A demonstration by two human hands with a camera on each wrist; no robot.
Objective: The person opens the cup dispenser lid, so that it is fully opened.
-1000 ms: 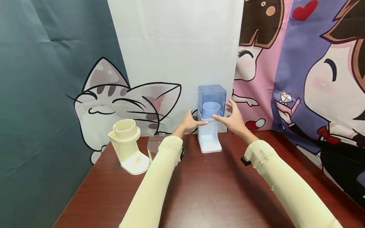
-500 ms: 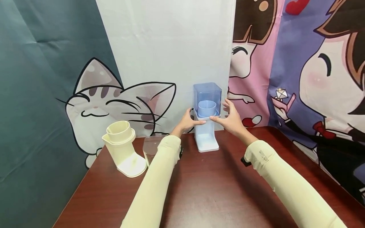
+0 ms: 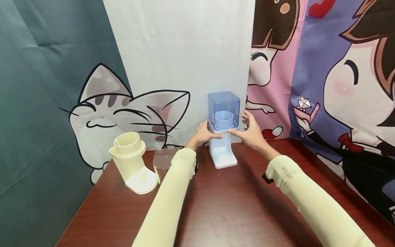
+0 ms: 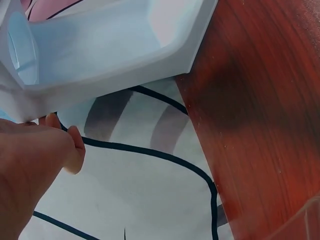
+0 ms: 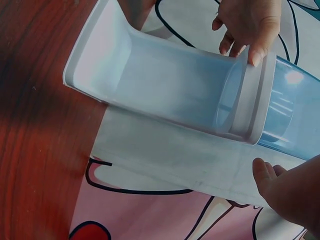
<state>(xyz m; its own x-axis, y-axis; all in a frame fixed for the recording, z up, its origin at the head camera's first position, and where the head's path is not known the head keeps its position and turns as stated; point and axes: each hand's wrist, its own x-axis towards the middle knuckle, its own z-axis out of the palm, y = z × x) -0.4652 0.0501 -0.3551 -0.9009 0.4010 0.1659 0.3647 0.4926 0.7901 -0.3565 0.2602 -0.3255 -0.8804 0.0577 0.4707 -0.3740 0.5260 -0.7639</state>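
A white stand [image 3: 221, 152] with a see-through blue box [image 3: 223, 100] on top is upright near the table's back edge. Inside the box shows a round pale-blue collar [image 3: 224, 120]. My left hand [image 3: 202, 134] holds the stand's upper rim at its left side; in the right wrist view the thumb of the left hand [image 5: 252, 22] lies on the rim, with the other fingers partly hidden behind it. My right hand [image 3: 252, 133] is at the right, thumb and fingers spread. The right wrist view shows a gap between the right hand [image 5: 290, 192] and the box.
A cream stand [image 3: 129, 163] with a round collar on top stands at the table's left. Beside it is a clear plastic cover [image 3: 164, 158], partly hidden by my left sleeve [image 3: 172, 192]. A printed cloth backdrop [image 3: 172, 44] rises behind the brown table [image 3: 228, 209].
The head view has shifted slightly. My left hand has come in closer against the left side of the stand's rim. My right hand stays near the box's right side.
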